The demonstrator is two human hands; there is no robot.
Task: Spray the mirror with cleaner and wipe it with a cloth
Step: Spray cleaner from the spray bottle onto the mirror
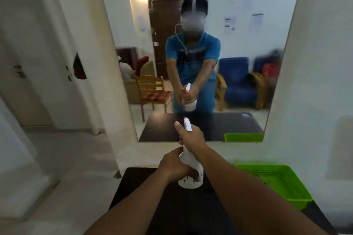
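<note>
A black desk (152, 206) stands against a white wall, with a frameless mirror (238, 82) fixed to the wall above its far edge. A green basket (298, 194) with perforated walls sits at the desk's right side, near the wall. To the left the room opens onto a pale floor, a white pillar and white doors (24, 74). The mirror reflects a wooden chair, blue armchairs, a brown door, a lit wall lamp and the person in a blue shirt.

The bottle (191, 173) is white, with a white spray head tipped red at the nozzle, which points at the mirror. It is held upright just above the desk's far middle, in front of the mirror's lower edge. The left hand (176, 168) wraps the lower body, fingers closed around it. The right hand (191, 137) grips the neck and spray head, fingers curled shut there with the index finger stretched forward beside the nozzle. No cloth can be made out; the picture is somewhat blurred.

The desk's near and left parts lie bare, and its left edge borders open floor. The basket is well apart from the hands. Both forearms reach forward over the middle of the desk.
</note>
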